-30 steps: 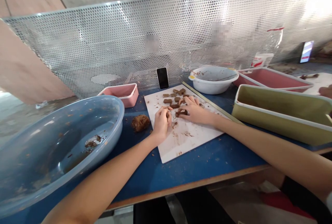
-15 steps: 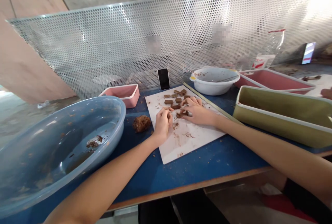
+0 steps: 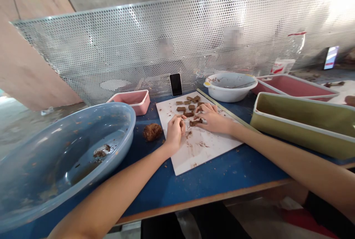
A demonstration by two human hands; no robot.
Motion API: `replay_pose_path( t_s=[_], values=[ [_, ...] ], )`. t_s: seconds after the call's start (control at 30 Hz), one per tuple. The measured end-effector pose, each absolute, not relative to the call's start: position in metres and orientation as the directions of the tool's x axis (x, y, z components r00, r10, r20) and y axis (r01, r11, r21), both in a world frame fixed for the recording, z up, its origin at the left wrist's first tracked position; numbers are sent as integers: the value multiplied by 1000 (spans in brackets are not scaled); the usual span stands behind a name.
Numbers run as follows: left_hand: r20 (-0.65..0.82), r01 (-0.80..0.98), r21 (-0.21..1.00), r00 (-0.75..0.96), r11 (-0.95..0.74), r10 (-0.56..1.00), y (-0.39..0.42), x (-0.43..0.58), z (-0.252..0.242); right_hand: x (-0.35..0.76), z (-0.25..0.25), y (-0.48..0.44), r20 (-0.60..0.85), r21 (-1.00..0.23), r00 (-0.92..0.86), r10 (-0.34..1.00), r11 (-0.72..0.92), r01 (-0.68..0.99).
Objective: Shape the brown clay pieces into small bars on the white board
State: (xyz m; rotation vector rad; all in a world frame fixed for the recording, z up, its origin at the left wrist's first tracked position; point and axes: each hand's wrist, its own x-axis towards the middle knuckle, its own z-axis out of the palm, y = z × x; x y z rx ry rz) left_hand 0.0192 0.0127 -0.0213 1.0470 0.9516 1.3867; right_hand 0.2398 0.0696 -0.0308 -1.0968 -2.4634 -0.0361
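Note:
A white board [image 3: 202,150] smeared with brown lies on the blue table [image 3: 210,183]. Several small brown dough pieces [image 3: 186,108] sit at its far end. My left hand [image 3: 174,130] rests on the board's left part with fingers curled in a pinch on something small I cannot make out. My right hand [image 3: 212,118] lies on the board beside it, fingers pressing a short brown dough roll [image 3: 195,122]. A round brown dough lump [image 3: 152,131] sits on the table just left of the board.
A large blue basin [image 3: 69,157] with dough scraps fills the left. A small pink tray [image 3: 132,99], a black phone [image 3: 175,84], a white bowl [image 3: 229,86], a green tray [image 3: 302,120] and a pink tray [image 3: 294,85] stand before a perforated metal screen [image 3: 194,43]. A long stick [image 3: 222,108] lies beside the board.
Both hands stay in place on the board. The fingers of my right hand shifted slightly over the dough roll. The view drifted a little.

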Motion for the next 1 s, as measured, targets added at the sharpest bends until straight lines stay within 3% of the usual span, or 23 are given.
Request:
replay_pose_path(
  t_s=[1.0],
  values=[
    [59,-294,955,21,-50,998,14,18,-20,245,-46,84,490,-83,-557,671,672,736]
  ],
)
